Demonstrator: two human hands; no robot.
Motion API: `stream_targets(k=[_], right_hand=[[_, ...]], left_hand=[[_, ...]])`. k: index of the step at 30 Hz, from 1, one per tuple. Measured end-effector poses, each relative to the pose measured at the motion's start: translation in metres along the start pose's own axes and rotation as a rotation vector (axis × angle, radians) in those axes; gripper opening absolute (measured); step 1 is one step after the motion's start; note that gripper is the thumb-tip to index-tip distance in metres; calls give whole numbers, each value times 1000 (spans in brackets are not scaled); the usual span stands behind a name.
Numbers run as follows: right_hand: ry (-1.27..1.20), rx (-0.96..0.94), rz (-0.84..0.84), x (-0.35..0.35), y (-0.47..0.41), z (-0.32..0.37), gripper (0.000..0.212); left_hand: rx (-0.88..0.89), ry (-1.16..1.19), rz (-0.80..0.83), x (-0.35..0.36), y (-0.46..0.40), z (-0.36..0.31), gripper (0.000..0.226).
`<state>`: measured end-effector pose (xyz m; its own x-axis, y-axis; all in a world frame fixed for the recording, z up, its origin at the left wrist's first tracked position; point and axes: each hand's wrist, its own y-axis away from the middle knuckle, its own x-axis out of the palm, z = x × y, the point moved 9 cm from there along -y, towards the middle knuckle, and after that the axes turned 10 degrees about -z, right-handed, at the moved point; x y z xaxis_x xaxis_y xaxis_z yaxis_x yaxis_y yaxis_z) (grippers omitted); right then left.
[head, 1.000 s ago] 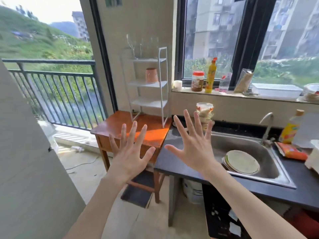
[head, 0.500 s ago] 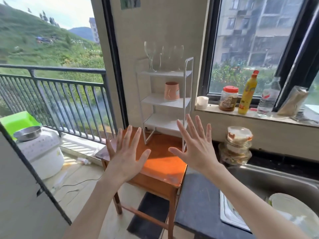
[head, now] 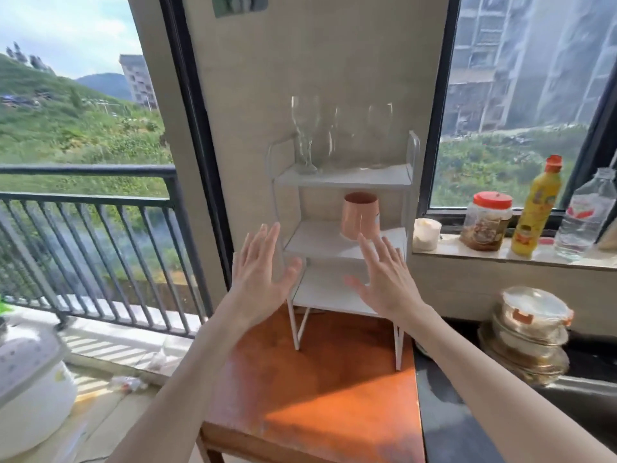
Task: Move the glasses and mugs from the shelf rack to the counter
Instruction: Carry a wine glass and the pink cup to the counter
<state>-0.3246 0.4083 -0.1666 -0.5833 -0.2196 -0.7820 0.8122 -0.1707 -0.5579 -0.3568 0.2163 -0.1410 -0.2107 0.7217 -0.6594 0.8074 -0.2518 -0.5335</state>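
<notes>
Glasses [head: 305,135] not moved yet: three clear stemmed ones, as far as the blur lets me count, on the top tier of the white shelf rack [head: 344,178], above and beyond both hands. One copper-pink mug [head: 360,216] on the middle tier, just past the right hand's fingertips. Bottom tier looks bare. Rack stands on the orange wooden table [head: 317,389]; dark desk [head: 444,412] sits right of the right forearm, nothing from the rack on the visible part. So task looks at zero, all pieces left.

Left hand [head: 258,274]: raised, palm forward, fingers spread, holding nothing, in front of the rack's left post. Right hand [head: 384,279]: same pose, spread wide and empty, in front of the lower tiers. Neither touches glassware.
</notes>
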Motion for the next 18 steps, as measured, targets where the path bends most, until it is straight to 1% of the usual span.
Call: stream_targets(k=[2,4,8,10,11,14,16,18], right_hand=[[-67,85,5,15,-27,-10,73],[-149,195,-4,28,-51,-21,69],[-360,402,-144,42,-89,-44,39],[-439,476,-217,47,-102,-57,31],[-465,502,-233,51,-108,-62,31],[-562,615,-241,65,-120,-76,42],[-615,721,-269,71,-124,-89,39],[-671,809,-278,79,-128,-104,32]], left_hand=[[15,119,10,5,-22,1,69],[46,170,12,11,-40,2,67],[62,256,-27,14,-81,6,64],[73,296,-40,17,-101,5,62],[73,323,-49,18,-110,4,61],[46,425,-97,23,-137,5,58],[11,515,-157,24,-155,5,54],[-27,592,-227,26,-173,6,51]])
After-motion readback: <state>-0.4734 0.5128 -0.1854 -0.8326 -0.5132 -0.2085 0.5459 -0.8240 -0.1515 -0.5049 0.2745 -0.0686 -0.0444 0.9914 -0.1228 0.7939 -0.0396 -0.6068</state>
